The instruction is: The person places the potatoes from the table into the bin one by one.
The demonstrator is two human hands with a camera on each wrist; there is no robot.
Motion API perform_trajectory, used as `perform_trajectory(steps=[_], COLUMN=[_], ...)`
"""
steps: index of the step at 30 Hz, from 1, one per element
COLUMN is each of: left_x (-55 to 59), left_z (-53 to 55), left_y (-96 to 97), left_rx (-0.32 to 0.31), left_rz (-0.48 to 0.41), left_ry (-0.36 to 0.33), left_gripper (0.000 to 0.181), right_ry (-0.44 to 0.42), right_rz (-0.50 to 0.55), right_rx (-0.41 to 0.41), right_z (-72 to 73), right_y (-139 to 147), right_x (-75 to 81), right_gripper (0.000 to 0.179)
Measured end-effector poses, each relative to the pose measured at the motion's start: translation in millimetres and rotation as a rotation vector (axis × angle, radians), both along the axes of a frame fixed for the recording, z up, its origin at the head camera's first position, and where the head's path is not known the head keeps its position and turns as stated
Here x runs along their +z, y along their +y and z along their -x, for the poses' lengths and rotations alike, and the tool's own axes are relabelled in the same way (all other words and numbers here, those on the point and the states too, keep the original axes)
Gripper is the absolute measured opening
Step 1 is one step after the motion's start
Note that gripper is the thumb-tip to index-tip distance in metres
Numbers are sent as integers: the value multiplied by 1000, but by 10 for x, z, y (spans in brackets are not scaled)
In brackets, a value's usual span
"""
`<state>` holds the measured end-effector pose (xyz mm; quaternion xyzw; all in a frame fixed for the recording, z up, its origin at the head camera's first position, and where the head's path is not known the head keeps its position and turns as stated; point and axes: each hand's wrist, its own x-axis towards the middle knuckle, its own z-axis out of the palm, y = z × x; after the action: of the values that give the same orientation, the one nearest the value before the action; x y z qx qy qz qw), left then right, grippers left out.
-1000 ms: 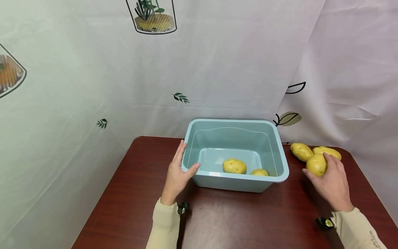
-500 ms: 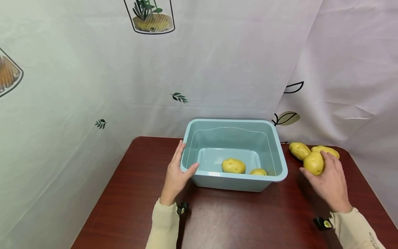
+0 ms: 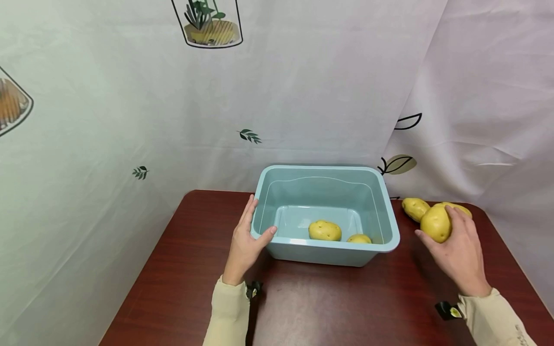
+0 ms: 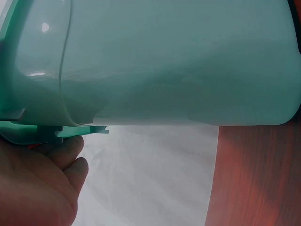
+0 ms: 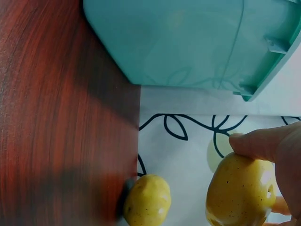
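Observation:
In the head view my right hand (image 3: pixel 460 254) grips a yellow potato (image 3: pixel 435 224), thumb on one side and fingers on the other. The right wrist view shows this potato (image 5: pixel 241 190) raised off the tabletop. Behind it lie two more potatoes, one at the left (image 3: pixel 415 209) and one partly hidden (image 3: pixel 460 209). My left hand (image 3: pixel 245 245) rests at the front left corner of a light blue plastic bin (image 3: pixel 320 253), straight fingers along its left side and thumb at the front rim. Inside the bin are a whole visible potato (image 3: pixel 324 230) and one partly hidden by the front wall (image 3: pixel 359 238).
The bin stands on a dark red wooden table (image 3: pixel 329 302) near its back edge. Behind the table hangs a pale cloth (image 3: pixel 320 96) printed with leaves and plant jars. Small dark devices (image 3: pixel 448 311) sit at both wrists.
The potato in my right hand has shifted slightly up and to the left, now covering more of the potato behind it. My left hand and the bin hold their place.

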<state>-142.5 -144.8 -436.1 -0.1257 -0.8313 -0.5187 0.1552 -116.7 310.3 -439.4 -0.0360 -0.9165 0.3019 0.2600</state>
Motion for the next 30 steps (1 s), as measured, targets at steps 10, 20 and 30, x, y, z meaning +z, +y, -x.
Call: perform_trajectory(steps=[10, 20, 30], left_x=[10, 11, 8], left_z=[-8, -1, -4], left_y=[-4, -2, 3], left_rx=[-2, 3, 2], left_rz=[-3, 1, 1], left_ry=[14, 6, -8], left_gripper=[82, 82, 81], right_ry=[35, 41, 51], right_rz=[2, 8, 18], right_rx=[8, 9, 5], right_z=[-20, -40, -77], right_y=[-60, -97, -146], right_x=[93, 170, 247], right_gripper=[84, 84, 84])
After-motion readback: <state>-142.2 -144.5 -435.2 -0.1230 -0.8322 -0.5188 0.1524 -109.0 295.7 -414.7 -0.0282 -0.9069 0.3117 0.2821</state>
